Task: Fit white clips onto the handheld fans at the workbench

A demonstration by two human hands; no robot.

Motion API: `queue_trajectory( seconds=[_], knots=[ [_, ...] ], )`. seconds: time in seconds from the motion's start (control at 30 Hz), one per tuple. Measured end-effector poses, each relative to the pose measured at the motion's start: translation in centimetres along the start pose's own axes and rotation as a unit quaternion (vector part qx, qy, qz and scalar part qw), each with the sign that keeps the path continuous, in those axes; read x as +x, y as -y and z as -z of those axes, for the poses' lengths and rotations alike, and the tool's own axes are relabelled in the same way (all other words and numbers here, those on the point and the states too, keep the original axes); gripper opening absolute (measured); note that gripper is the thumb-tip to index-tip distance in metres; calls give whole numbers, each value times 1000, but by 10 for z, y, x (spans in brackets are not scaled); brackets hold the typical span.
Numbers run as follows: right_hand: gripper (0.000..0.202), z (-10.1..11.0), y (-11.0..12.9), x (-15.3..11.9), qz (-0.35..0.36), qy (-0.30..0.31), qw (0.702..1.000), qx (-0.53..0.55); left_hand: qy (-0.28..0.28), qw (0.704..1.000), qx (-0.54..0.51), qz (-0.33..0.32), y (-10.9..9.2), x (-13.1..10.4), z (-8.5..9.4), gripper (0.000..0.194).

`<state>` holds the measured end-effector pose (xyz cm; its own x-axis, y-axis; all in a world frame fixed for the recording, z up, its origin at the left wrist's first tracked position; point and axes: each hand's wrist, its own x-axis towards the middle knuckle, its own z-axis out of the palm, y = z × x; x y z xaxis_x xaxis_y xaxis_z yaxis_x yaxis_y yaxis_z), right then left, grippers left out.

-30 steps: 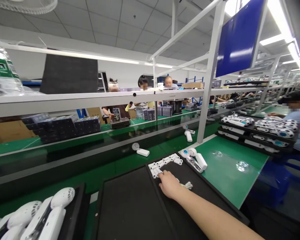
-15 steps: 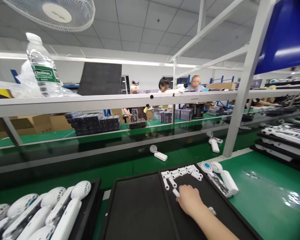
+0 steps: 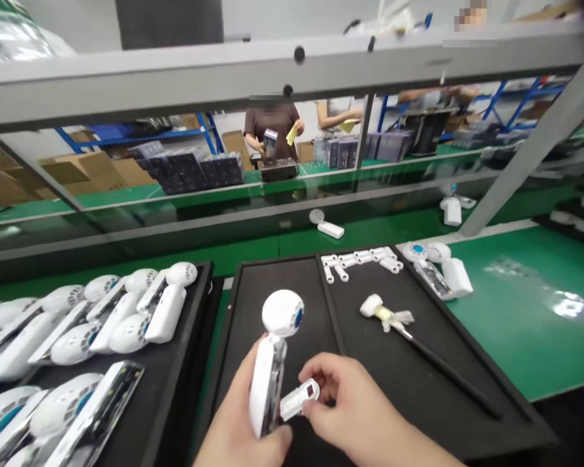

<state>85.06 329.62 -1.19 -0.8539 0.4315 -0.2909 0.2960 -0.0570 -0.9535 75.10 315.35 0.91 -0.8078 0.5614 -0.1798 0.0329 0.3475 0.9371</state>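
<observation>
My left hand [image 3: 246,415] is wrapped round the body of a white handheld fan [image 3: 283,312], which stands upright with its round head on top and an open side showing the inside of the handle. Between the thumb and fingers of my right hand [image 3: 343,402] is a small white plastic piece [image 3: 296,401] with a square hole near one end. The piece is close beside the fan's open side; whether they touch I cannot tell. Under both hands lies a black divided tray [image 3: 277,272]. Several similar white pieces [image 3: 357,258] lie at its far right.
A black-handled tool [image 3: 448,370] with a pale wrapped tip lies in the tray's right compartment. To the left, another black tray [image 3: 175,389] bears several opened fans [image 3: 126,331]. A grey metal rail [image 3: 175,71] crosses ahead. Beyond it, co-workers [image 3: 272,126] stand at a green bench.
My view has tipped down. My right hand has moved from the tray's right compartment towards the left with the white piece. My left hand, holding the fan, has come into view.
</observation>
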Motion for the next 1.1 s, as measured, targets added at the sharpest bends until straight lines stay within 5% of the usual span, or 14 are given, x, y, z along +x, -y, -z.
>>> queue_trajectory(
  seconds=[0.13, 0.43, 1.1],
  knots=[
    [28, 3, 2, -4, -32, 2, 994, 103, 36, 997, 60, 40, -8, -2, -20, 90],
    [26, 4, -2, 3, -39, -32, 960, 276, 32, 995, 79, 45, -6, -7, -34, 84],
    [31, -3, -13, 2, -91, -86, 923, 363, 46, 997, 25, 55, 1, -5, -46, 82]
  ],
)
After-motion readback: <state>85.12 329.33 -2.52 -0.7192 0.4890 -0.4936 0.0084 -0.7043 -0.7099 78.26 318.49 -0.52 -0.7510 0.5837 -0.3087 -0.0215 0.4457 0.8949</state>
